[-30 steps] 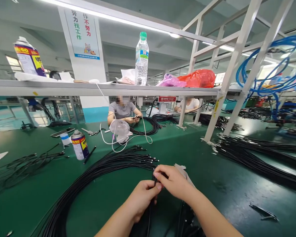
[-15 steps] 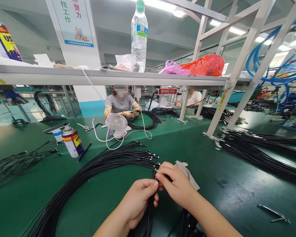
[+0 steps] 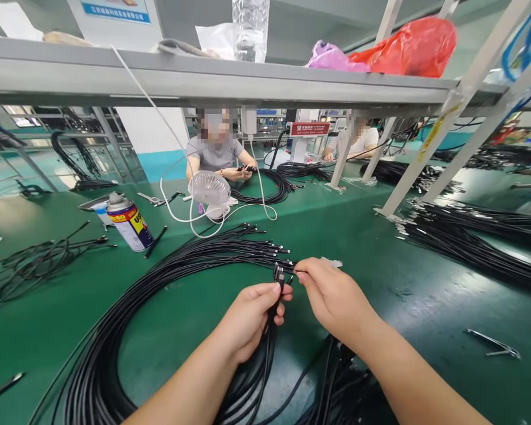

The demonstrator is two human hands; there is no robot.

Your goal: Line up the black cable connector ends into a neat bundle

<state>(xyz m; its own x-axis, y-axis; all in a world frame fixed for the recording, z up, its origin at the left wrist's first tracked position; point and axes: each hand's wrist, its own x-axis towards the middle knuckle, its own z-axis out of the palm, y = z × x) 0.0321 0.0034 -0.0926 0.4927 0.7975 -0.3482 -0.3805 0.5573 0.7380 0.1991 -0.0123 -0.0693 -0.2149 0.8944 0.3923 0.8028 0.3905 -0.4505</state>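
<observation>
My left hand (image 3: 254, 319) is closed round several black cables (image 3: 269, 348), their metal-tipped plugs sticking up past the thumb. Their lengths hang down toward the table's near edge. Just to the right, my right hand (image 3: 331, 295) is raised with thumb and forefinger pinched at the end of a black cable, beside the plug ends of a large curved bundle of black cables (image 3: 110, 330) on the green table. The fingers partly hide what they pinch. Behind the right hand, a scrap of whitish cloth or paper (image 3: 333, 262) shows.
A spray can (image 3: 130, 223), a small white fan (image 3: 210, 189) with a white cord and a dark rod stand or lie beyond the bundle. Metal nippers (image 3: 493, 343) lie at right. More cable bundles (image 3: 478, 242) flank a shelf post. Overhead runs a shelf (image 3: 181, 77); a co-worker sits opposite.
My right hand has moved away from the plugs in my left hand to the ends of the bundle on the table. The view has tilted downward.
</observation>
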